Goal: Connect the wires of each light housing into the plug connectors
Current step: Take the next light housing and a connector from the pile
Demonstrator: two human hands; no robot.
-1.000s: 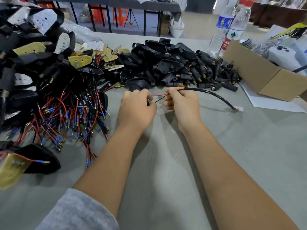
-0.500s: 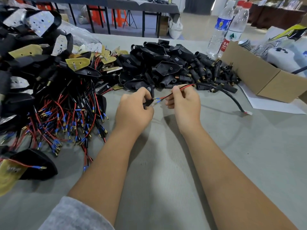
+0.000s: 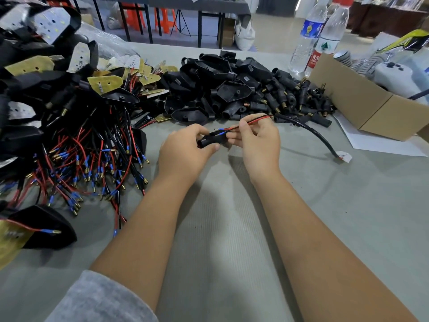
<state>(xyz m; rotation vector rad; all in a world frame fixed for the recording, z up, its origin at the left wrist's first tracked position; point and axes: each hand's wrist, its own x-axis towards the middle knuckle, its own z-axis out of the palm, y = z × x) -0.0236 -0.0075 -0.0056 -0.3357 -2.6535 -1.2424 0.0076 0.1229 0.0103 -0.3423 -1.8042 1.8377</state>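
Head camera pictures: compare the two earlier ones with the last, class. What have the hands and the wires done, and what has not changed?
The left hand has turned to show the black plug connector it grips. The right hand has brought the red wire end up to the connector's mouth; the black cable has lifted with it. The piles of housings and wired lights, the box and the bottles have stayed put.
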